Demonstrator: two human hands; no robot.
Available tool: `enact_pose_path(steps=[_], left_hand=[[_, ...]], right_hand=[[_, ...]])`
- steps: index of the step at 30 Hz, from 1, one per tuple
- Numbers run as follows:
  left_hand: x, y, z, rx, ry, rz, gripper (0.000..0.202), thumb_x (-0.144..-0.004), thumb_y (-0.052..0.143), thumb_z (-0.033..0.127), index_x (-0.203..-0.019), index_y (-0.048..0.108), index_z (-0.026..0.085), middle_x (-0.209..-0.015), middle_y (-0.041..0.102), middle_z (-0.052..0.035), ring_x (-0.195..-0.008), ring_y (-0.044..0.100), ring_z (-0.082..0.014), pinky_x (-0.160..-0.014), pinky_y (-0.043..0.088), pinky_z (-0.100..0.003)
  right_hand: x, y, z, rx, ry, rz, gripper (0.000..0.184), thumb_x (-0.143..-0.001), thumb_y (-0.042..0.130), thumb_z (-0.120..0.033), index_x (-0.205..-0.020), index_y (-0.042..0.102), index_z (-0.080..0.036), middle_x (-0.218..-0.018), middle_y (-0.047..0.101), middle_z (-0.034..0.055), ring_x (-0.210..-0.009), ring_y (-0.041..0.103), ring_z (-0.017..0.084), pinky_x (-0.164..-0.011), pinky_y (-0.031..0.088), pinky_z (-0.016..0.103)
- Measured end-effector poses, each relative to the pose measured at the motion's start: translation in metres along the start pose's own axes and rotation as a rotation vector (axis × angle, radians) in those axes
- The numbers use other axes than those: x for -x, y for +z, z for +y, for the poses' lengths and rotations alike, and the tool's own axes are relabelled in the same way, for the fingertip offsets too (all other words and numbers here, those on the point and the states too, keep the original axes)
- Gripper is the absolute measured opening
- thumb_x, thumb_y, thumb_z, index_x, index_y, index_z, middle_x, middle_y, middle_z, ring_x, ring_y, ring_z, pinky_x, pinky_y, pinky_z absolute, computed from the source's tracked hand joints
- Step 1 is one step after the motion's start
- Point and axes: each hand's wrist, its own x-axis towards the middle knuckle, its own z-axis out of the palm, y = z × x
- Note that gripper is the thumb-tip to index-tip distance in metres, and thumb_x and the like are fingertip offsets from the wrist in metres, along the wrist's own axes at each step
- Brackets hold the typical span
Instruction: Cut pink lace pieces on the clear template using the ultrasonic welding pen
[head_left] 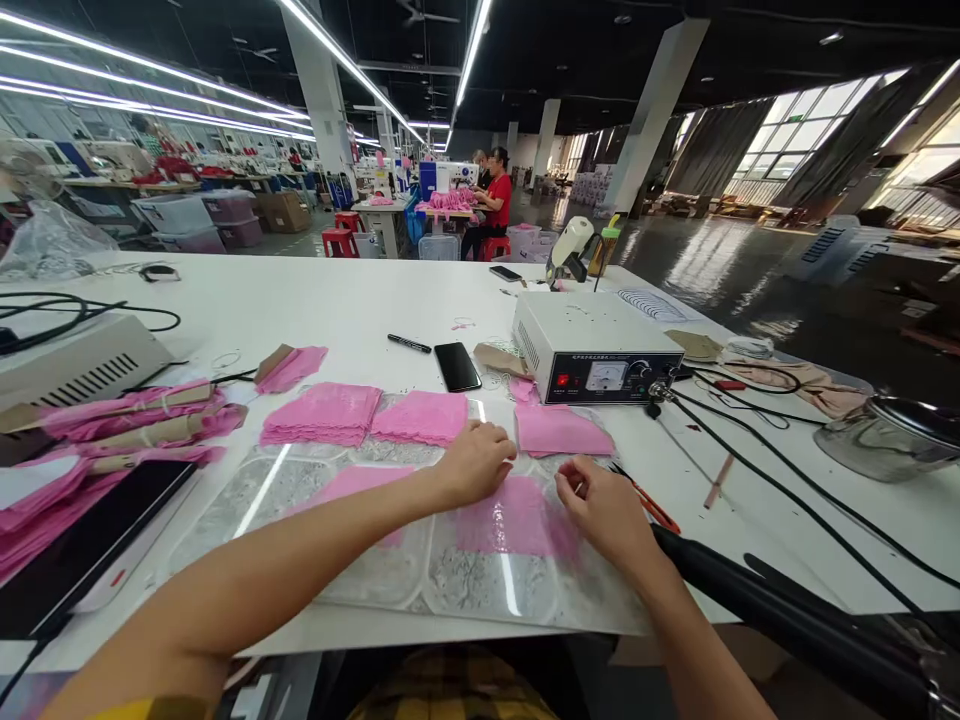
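My left hand (478,462) reaches over the middle of a clear plastic sheet (322,575), palm down, fingers loosely stretched and apart. Just below it, a thin pink fabric piece (499,525) lies on the sheet. At that piece's right edge is my right hand (604,505), its fingers curled and fingertips close together; what they hold, if anything, is hidden. My left forearm crosses another pink piece (367,485). Behind the hands sit two stacks of pink fabric pieces (322,413) (421,415) and a further pink pile (562,430). Orange-handled scissors (656,508) lie beside my right hand.
A white control box (600,335) with cables stands at the back right. A black tube (765,600) runs past my right forearm. A phone (457,367), a pen (409,343), a glass jar (889,440), pink bundles (150,415) and a tablet (105,545) lie around.
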Motion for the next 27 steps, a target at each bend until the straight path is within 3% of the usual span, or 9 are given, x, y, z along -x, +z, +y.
enact_pose_path(steps=[4,9,19,23,27], left_hand=[[-0.042,0.009,-0.007,-0.014,-0.021,-0.004,0.014,-0.087,0.067,0.022,-0.101,0.065,0.017,-0.110,0.064,-0.0068,-0.107,0.058,-0.0236,-0.092,0.045,-0.039],[-0.064,0.023,-0.012,-0.036,-0.018,-0.045,0.022,-0.095,0.060,0.031,-0.109,0.063,0.014,-0.113,0.063,-0.0076,-0.105,0.061,-0.0217,-0.092,0.051,-0.044],[-0.068,0.031,-0.017,-0.031,-0.024,-0.076,0.031,-0.096,0.059,0.033,-0.120,0.058,0.015,-0.121,0.060,-0.0095,-0.107,0.061,-0.0228,-0.091,0.053,-0.045],[-0.064,0.023,-0.022,0.031,-0.004,-0.061,0.026,-0.094,0.061,0.032,-0.114,0.061,0.014,-0.119,0.061,-0.0085,-0.108,0.060,-0.0227,-0.093,0.051,-0.045],[-0.056,0.016,-0.028,0.108,0.068,-0.035,0.022,-0.083,0.074,0.024,-0.104,0.067,0.020,-0.118,0.062,-0.0053,-0.113,0.057,-0.0227,-0.094,0.046,-0.039]], right_hand=[[-0.013,0.003,0.007,-0.010,0.009,0.041,0.017,-0.082,0.047,-0.033,-0.071,0.056,-0.023,-0.067,0.068,0.0022,-0.060,0.061,0.018,-0.058,0.035,0.028],[-0.015,0.005,0.015,-0.033,0.019,0.069,0.017,-0.083,0.048,-0.033,-0.073,0.057,-0.023,-0.068,0.069,0.0021,-0.060,0.062,0.017,-0.058,0.037,0.027],[-0.020,0.011,0.023,-0.014,0.012,0.096,0.016,-0.083,0.048,-0.030,-0.076,0.060,-0.022,-0.072,0.069,0.0026,-0.064,0.062,0.018,-0.061,0.038,0.028],[-0.020,0.016,0.025,-0.001,0.005,0.117,0.015,-0.082,0.048,-0.028,-0.080,0.062,-0.022,-0.076,0.070,0.0032,-0.066,0.062,0.017,-0.065,0.040,0.029],[-0.020,0.020,0.026,0.001,0.003,0.133,0.016,-0.082,0.048,-0.028,-0.080,0.062,-0.022,-0.076,0.070,0.0029,-0.064,0.061,0.017,-0.064,0.041,0.030]])
